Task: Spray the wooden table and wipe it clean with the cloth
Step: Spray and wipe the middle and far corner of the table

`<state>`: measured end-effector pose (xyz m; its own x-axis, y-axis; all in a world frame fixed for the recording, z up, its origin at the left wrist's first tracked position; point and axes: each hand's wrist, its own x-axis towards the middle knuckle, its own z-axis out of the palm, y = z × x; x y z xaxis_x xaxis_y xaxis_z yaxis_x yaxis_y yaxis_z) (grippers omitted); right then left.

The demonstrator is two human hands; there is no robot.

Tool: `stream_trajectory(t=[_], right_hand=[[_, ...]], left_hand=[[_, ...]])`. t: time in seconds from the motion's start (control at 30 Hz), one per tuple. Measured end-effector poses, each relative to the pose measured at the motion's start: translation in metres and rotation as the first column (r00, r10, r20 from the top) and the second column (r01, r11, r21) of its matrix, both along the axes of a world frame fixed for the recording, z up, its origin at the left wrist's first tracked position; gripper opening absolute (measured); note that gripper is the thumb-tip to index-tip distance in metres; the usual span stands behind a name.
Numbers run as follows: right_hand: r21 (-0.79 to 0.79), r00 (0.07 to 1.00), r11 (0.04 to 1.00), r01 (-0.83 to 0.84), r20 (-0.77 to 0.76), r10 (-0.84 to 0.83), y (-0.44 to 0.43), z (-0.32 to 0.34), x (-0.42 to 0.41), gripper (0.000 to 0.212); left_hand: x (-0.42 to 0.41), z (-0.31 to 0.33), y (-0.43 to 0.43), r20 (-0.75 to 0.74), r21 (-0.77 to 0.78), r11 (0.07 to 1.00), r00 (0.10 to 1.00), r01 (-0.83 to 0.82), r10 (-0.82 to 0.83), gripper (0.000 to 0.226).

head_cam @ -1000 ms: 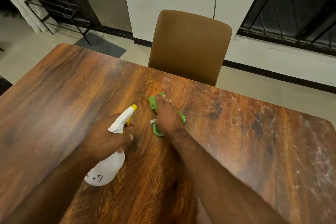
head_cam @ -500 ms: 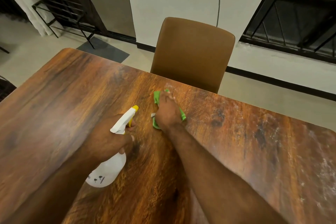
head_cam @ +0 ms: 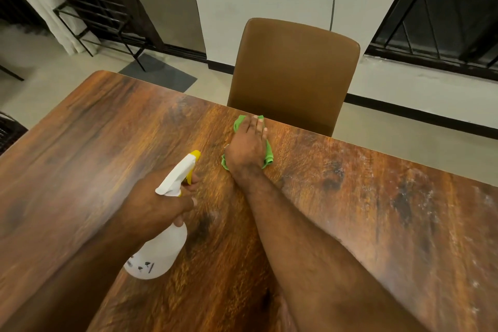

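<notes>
My right hand [head_cam: 249, 147] lay flat on the green cloth [head_cam: 268, 155], fingers stretched out and pressing it down against the wooden table [head_cam: 377, 210] close to the far edge, just in front of the brown chair [head_cam: 293, 73] pushed up against that side. The cloth showed past my fingertips and beside my palm, bunched under the hand rather than gripped in a fist. My left hand [head_cam: 159, 205] was wrapped around the neck of the white spray bottle [head_cam: 159, 253], which I held tilted above the tabletop nearer to me, its yellow-tipped nozzle [head_cam: 195, 155] pointing toward the cloth; a finger sat by the yellow trigger. The two hands were near each other but apart. Whitish streaks and smears marked the wood off to my right.
</notes>
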<state>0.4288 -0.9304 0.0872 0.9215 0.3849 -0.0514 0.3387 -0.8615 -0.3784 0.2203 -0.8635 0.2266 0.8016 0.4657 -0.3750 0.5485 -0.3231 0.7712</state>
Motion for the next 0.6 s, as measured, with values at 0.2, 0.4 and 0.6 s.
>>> stream_trajectory(t=[0.2,0.4,0.6], right_hand=[[-0.014,0.999,0.999,0.032,0.011,-0.032,-0.011,0.002,0.009,0.091],[-0.030,0.995,0.995,0.096,-0.010,-0.096,-0.012,0.003,0.010,0.089],[-0.034,0.999,0.999,0.030,0.023,-0.030,-0.044,0.003,0.015,0.096]], left_hand=[[0.003,0.003,0.000,0.035,0.033,0.999,0.999,-0.004,0.003,0.028],[0.001,0.002,-0.005,0.032,0.031,0.999,0.999,0.010,-0.011,0.024],[0.007,0.008,-0.020,0.056,0.005,1.000,0.998,0.001,-0.001,0.022]])
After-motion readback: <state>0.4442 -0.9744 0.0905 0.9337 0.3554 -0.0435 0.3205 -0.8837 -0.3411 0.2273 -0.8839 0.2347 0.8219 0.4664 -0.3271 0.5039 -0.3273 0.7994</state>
